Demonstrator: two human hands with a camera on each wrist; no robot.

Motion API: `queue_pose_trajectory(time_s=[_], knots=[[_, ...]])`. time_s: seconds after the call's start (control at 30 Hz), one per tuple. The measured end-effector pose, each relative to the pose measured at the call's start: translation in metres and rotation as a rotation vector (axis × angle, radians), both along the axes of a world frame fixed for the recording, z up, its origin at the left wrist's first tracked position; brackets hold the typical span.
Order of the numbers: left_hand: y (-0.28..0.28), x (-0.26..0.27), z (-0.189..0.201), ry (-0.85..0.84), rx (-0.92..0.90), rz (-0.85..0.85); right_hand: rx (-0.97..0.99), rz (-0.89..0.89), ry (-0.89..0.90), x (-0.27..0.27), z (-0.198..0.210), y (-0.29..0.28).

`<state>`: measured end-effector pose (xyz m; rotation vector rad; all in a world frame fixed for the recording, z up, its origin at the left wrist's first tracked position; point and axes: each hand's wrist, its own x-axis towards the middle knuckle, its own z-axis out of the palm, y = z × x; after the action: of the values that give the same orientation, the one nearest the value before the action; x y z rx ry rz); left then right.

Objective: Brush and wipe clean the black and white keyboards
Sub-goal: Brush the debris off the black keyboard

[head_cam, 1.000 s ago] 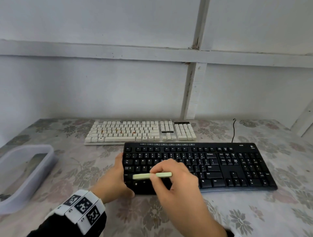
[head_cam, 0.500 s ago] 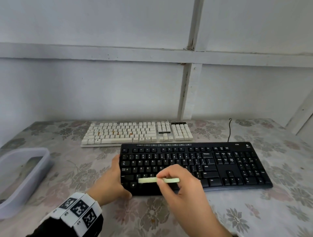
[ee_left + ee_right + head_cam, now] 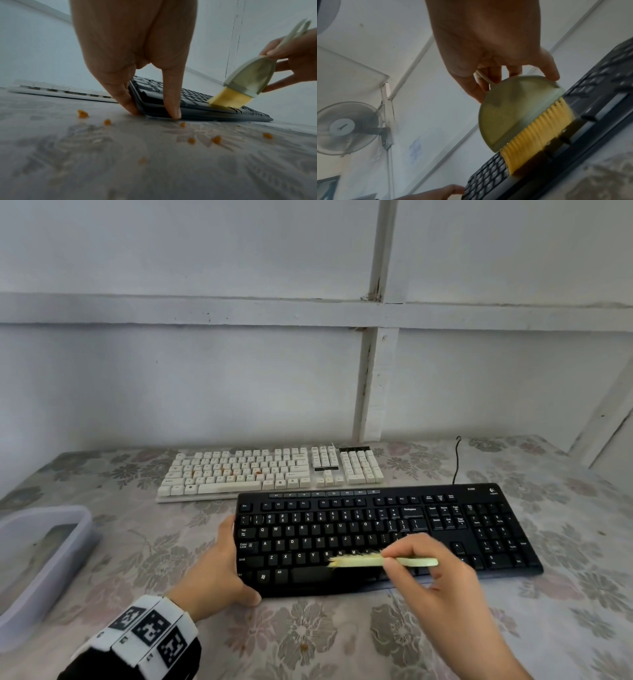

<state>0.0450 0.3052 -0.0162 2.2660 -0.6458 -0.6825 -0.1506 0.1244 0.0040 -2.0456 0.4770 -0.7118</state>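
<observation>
The black keyboard (image 3: 376, 529) lies in front of me on the flowered tablecloth, with the white keyboard (image 3: 270, 470) behind it, orange stains on its keys. My left hand (image 3: 222, 570) holds the black keyboard's front left corner, thumb on the front edge and fingers (image 3: 123, 94) on the left side. My right hand (image 3: 438, 587) pinches a pale green brush (image 3: 383, 560) by its handle. The yellow bristles (image 3: 539, 135) touch the bottom key rows near the space bar of the black keyboard (image 3: 599, 94). The left wrist view shows the brush (image 3: 248, 81) tilted on the black keyboard (image 3: 188, 97).
Orange crumbs (image 3: 82, 114) lie scattered on the cloth in front of the black keyboard. A translucent plastic tub (image 3: 51, 559) stands at the left table edge. A black cable (image 3: 457, 460) runs back toward the white wall. A wall fan (image 3: 346, 128) hangs high up.
My right hand has swept the brush to the right along the lower key rows, from the left part toward the middle. The left hand has kept its hold on the corner.
</observation>
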Motion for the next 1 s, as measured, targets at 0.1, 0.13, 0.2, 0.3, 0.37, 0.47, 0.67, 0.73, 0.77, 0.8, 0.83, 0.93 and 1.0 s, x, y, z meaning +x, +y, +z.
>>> queue_pose_trajectory(time_s=[0.1,0.13,0.2,0.3,0.37,0.47,0.67,0.73,0.77,0.8,0.83,0.93,1.0], knots=[[0.0,0.0,0.0,0.003,0.011,0.005,-0.069,-0.102,-0.017,-0.008,0.002,-0.011],[0.0,0.0,0.001,0.005,0.012,0.007,-0.06,-0.099,-0.025,-0.009,0.004,-0.011],[0.0,-0.001,0.001,0.011,0.009,0.008,0.021,-0.031,-0.039,-0.009,0.006,-0.007],[-0.001,-0.002,0.002,0.008,0.004,0.007,0.07,-0.005,-0.049,-0.012,0.003,-0.009],[-0.001,-0.002,0.002,0.01,0.0,0.01,0.041,-0.069,-0.052,-0.015,0.001,-0.017],[0.0,-0.002,0.001,0.01,0.003,0.012,0.04,-0.095,-0.074,-0.02,0.005,-0.025],[-0.001,-0.001,0.0,0.02,-0.002,0.022,0.103,-0.03,-0.06,-0.028,0.006,-0.03],[-0.001,0.0,-0.001,0.027,-0.004,0.024,0.105,-0.127,-0.055,-0.037,0.01,-0.043],[0.0,0.0,-0.002,0.028,-0.005,0.024,0.092,-0.185,-0.047,-0.042,0.011,-0.052],[0.0,0.0,-0.002,0.027,-0.005,0.025,0.077,-0.233,-0.036,-0.048,0.013,-0.061],[0.0,0.0,-0.002,0.025,-0.008,0.024,0.072,-0.273,-0.041,-0.052,0.015,-0.069],[-0.001,0.001,-0.004,0.026,-0.02,0.026,0.13,-0.33,-0.163,-0.066,0.017,-0.095],[-0.001,0.002,-0.005,0.033,-0.022,0.03,0.182,-0.356,-0.234,-0.072,0.017,-0.107]])
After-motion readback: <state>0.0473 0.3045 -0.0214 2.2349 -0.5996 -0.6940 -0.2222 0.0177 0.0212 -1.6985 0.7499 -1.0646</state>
